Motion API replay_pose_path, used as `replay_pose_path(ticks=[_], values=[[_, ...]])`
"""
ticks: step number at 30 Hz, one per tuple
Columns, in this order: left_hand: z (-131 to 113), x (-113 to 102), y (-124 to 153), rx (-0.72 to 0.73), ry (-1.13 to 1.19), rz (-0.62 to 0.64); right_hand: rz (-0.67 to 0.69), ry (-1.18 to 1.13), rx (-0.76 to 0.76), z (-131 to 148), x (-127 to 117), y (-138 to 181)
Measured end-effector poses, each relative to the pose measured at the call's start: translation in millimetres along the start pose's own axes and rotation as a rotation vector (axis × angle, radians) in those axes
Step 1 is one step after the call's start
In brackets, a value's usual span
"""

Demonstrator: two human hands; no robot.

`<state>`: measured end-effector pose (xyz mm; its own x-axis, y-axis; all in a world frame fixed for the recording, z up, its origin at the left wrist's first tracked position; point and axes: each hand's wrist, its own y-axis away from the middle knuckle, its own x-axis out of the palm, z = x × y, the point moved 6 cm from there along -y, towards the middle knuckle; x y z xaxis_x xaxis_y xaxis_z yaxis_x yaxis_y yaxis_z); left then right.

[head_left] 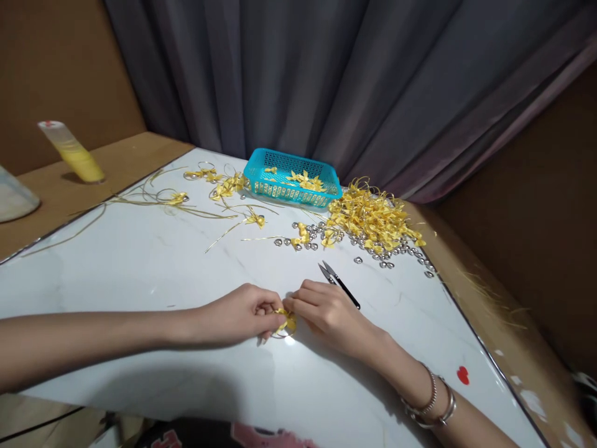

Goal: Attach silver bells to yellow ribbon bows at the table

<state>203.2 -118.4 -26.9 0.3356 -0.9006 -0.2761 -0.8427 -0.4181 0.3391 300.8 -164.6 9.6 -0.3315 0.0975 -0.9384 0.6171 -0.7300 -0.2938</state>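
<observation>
My left hand point(243, 316) pinches a small yellow ribbon piece point(290, 322) between thumb and fingers, low over the white tabletop. A thin looped strand curves out beneath it. My right hand point(327, 311) meets it from the other side, fingers bent and drawn together at the piece's upper edge; the fingertips are partly hidden, but they seem to grip the same piece. Just beyond my right knuckles lie black-handled thread snips point(344, 287), their blades pointing away and apart. Bracelets point(431, 398) circle my right wrist.
A turquoise basket point(293, 194) with yellow pieces stands at the back. Right of it is a heap of yellow ribbon pieces point(368, 214) with silvery beads point(387, 255). Gold strands point(172, 202) spread left. A yellow tube point(77, 155) and red heart point(462, 375) stand out.
</observation>
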Motion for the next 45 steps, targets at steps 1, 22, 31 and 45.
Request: replay_pose_path(ticks=[1, 22, 31, 45], values=[[0.5, -1.0, 0.2, -0.023, -0.032, 0.003, 0.012, 0.009, -0.003, 0.2, -1.6, -0.4], [-39.4, 10.0, 22.3, 1.228, -1.667, -0.009, 0.516, -0.041, 0.126, -5.2, -16.0, -26.3], [-41.3, 18.0, 22.5, 1.317, -1.625, 0.014, 0.600, 0.040, 0.135, 1.4, -18.2, -31.8], [-48.6, 18.1, 32.6, 1.342, -1.397, 0.027, 0.426, -1.253, 1.129, -7.0, 28.6, 13.2]])
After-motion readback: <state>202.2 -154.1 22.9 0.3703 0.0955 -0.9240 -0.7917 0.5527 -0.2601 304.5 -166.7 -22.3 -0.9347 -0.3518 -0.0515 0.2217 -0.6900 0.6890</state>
